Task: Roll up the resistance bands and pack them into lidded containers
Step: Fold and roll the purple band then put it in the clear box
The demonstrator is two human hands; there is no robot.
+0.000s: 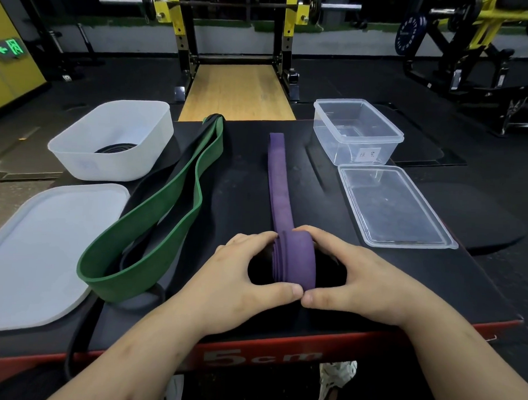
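Both hands (293,272) grip purple band (277,182), tail running straight away

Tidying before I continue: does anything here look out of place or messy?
Only the black band: it runs from under the green band and hangs over the near left edge of the table. The purple band's roll looks neat.

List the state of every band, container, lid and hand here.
Purple band: partly rolled, rest straight.
Green band: unrolled, lying loose.
Black band: unrolled, beside green band.
White container: open, coiled black band inside.
White lid: off, lying flat.
Clear container: open, empty.
Clear lid: off, lying flat.
Left hand: grips purple band.
Right hand: grips purple band.
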